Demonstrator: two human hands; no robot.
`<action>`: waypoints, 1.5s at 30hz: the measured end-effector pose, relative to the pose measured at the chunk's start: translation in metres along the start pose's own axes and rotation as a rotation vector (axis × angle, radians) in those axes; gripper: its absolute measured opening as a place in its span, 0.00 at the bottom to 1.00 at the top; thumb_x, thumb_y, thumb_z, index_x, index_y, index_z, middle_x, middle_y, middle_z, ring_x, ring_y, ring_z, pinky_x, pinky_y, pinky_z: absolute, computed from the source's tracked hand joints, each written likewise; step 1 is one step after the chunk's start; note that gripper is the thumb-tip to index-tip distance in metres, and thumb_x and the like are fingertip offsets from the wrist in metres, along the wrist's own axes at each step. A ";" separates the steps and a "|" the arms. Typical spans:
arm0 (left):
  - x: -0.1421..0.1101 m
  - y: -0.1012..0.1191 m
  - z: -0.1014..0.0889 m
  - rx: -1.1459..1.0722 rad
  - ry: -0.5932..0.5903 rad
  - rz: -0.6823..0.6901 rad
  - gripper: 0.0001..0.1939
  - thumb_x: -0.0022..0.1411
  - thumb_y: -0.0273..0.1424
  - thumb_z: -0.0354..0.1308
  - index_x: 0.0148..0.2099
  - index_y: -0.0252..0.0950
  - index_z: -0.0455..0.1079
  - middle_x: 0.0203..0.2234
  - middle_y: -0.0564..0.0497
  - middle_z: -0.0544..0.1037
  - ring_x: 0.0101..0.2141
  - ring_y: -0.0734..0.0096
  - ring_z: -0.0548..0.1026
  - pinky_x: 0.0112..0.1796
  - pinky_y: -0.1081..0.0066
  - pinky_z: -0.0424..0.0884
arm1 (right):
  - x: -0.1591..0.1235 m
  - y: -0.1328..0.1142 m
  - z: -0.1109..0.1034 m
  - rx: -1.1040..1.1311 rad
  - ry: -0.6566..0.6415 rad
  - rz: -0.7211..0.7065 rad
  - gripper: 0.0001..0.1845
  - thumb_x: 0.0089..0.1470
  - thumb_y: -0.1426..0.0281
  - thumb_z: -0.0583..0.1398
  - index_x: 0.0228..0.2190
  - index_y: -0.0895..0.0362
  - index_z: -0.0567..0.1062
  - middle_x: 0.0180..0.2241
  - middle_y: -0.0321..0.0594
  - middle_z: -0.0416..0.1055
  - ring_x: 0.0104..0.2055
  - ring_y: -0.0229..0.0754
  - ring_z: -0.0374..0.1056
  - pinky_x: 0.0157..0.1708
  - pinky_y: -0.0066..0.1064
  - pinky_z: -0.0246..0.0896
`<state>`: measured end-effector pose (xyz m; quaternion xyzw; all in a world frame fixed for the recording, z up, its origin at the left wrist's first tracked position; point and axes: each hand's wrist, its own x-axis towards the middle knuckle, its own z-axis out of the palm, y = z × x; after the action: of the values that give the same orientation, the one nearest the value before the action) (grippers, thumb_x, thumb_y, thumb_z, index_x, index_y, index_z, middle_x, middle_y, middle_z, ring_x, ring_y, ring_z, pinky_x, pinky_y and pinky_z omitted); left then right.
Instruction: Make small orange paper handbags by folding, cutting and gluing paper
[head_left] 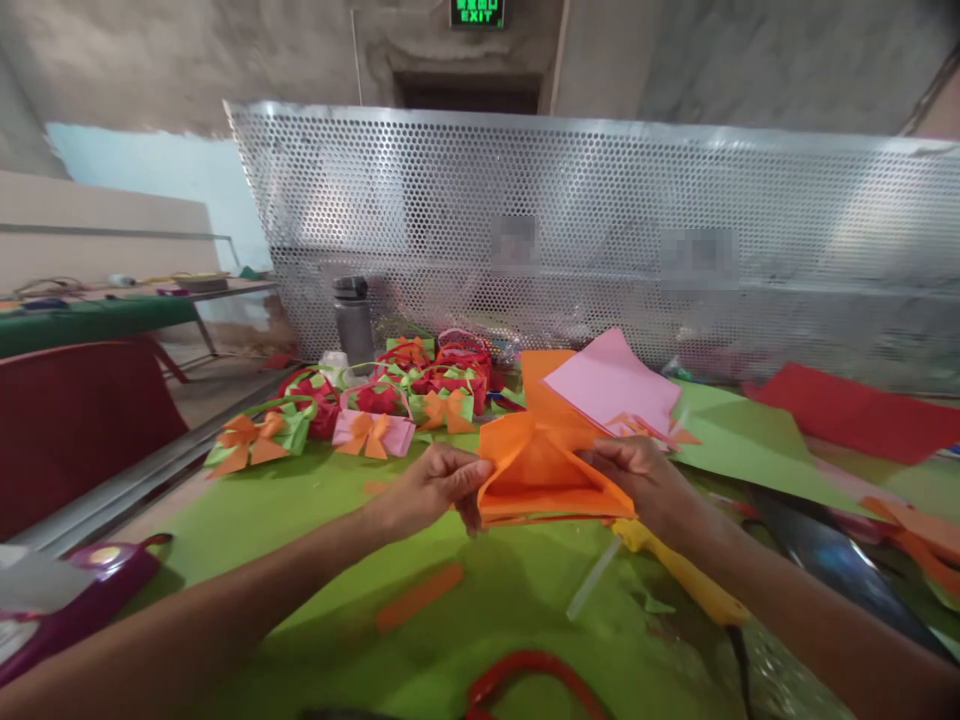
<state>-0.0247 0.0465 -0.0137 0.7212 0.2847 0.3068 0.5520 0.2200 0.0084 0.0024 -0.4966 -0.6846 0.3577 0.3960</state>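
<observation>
An orange folded-paper bag (551,475) is held up above the green table, its open mouth facing me. My left hand (442,482) pinches its left edge between thumb and fingers. On the opposite edge, my right hand (637,470) grips the paper, its fingertips partly behind the fold. Below the bag lies an orange paper strip (420,597). A yellow glue gun (686,578) rests under my right forearm, with a clear glue stick (594,578) close to its front end.
Several finished paper bags with bows (373,432) stand at the back left near a grey bottle (354,325). Pink sheets (611,380), green sheets (742,435) and red sheets (862,410) lie right. Red-handled scissors (536,660) are at the front edge. A perforated metal panel (600,190) borders the back.
</observation>
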 end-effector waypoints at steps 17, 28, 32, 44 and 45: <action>0.001 0.005 -0.002 -0.042 -0.108 -0.062 0.28 0.48 0.54 0.58 0.27 0.30 0.67 0.19 0.46 0.76 0.19 0.72 0.74 0.23 0.72 0.72 | 0.006 -0.001 -0.003 0.155 -0.143 0.158 0.07 0.41 0.69 0.57 0.17 0.58 0.69 0.14 0.30 0.67 0.16 0.31 0.61 0.19 0.23 0.57; 0.005 0.003 -0.014 0.091 -0.044 -0.084 0.18 0.56 0.42 0.57 0.26 0.31 0.66 0.17 0.53 0.71 0.17 0.78 0.69 0.20 0.78 0.67 | 0.005 -0.002 -0.007 -0.187 -0.266 -0.009 0.19 0.52 0.59 0.56 0.16 0.57 0.67 0.16 0.34 0.69 0.20 0.35 0.65 0.22 0.25 0.57; 0.005 0.001 -0.017 0.074 -0.116 -0.151 0.19 0.53 0.45 0.57 0.31 0.31 0.67 0.20 0.49 0.72 0.20 0.73 0.71 0.24 0.70 0.71 | 0.003 -0.006 -0.006 -0.268 -0.282 -0.035 0.14 0.53 0.67 0.53 0.18 0.58 0.68 0.18 0.33 0.69 0.21 0.34 0.65 0.22 0.23 0.55; -0.002 -0.018 -0.012 0.455 -0.071 -0.169 0.13 0.55 0.31 0.55 0.20 0.34 0.60 0.16 0.58 0.62 0.19 0.79 0.56 0.19 0.77 0.50 | -0.003 0.020 0.020 -0.682 -0.317 -0.047 0.07 0.46 0.80 0.55 0.22 0.60 0.71 0.23 0.40 0.70 0.26 0.37 0.62 0.25 0.27 0.48; -0.004 -0.020 -0.012 0.483 -0.062 -0.159 0.14 0.56 0.31 0.54 0.20 0.34 0.60 0.15 0.58 0.61 0.19 0.79 0.55 0.19 0.77 0.49 | -0.003 0.023 0.022 -0.698 -0.326 -0.056 0.08 0.46 0.81 0.55 0.22 0.60 0.71 0.25 0.42 0.71 0.27 0.38 0.63 0.26 0.27 0.49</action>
<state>-0.0377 0.0552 -0.0317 0.8166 0.3884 0.1634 0.3946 0.2097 0.0089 -0.0279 -0.5192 -0.8325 0.1665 0.0985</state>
